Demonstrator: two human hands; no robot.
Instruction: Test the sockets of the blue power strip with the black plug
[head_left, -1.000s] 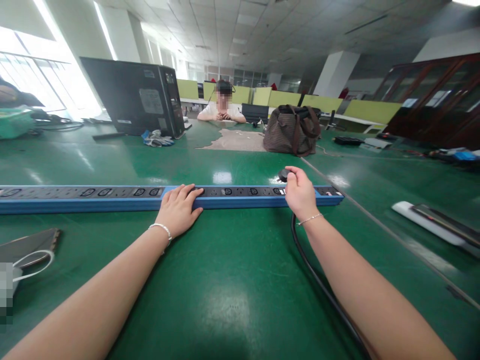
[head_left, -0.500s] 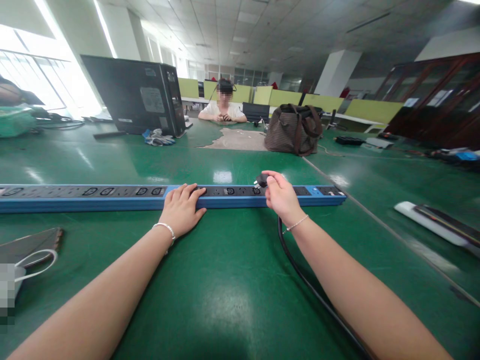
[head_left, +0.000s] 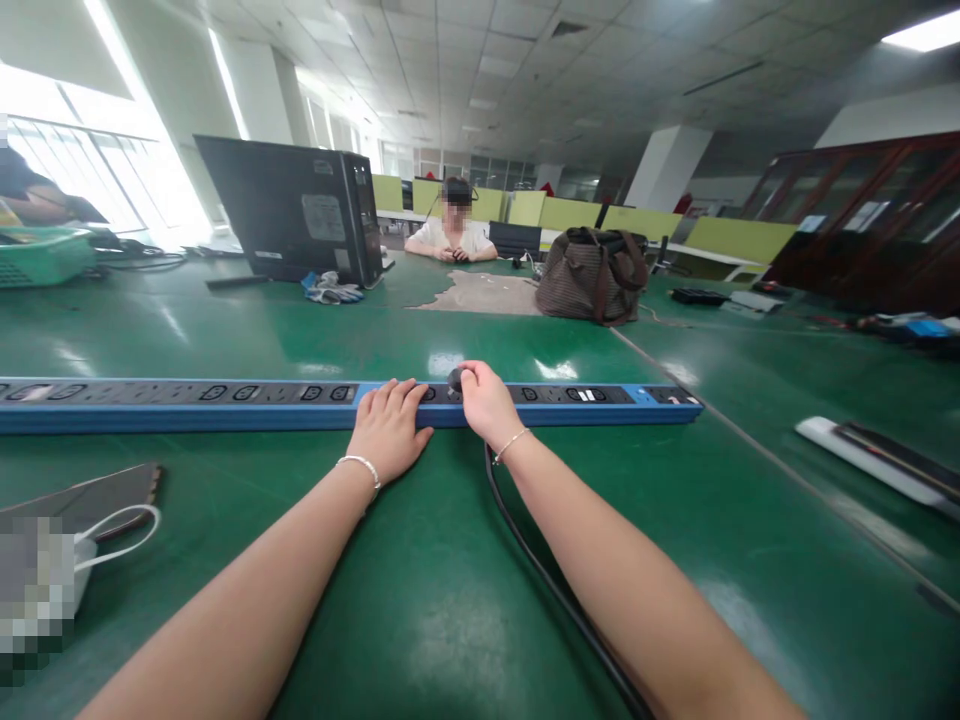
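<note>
A long blue power strip (head_left: 225,418) with a black socket face lies across the green table (head_left: 420,560). My left hand (head_left: 388,425) rests on the strip with its fingers spread over the top and holds nothing. Just to its right, my right hand (head_left: 487,402) pinches a black plug (head_left: 455,380) over the strip's sockets. Whether the plug's pins are in a socket is hidden. From under my right hand a black cable (head_left: 540,565) runs down toward the bottom edge.
Behind the strip stand a black computer case (head_left: 289,210), gloves (head_left: 330,288) and a brown bag (head_left: 589,275). A person (head_left: 454,230) sits across the table. A green basket (head_left: 45,258) is at the left, a white-and-black device (head_left: 870,460) at the right.
My right hand has moved left with the plug and is closer to my left hand, down at the strip. My left hand keeps its place on the strip while the view has shifted slightly.
</note>
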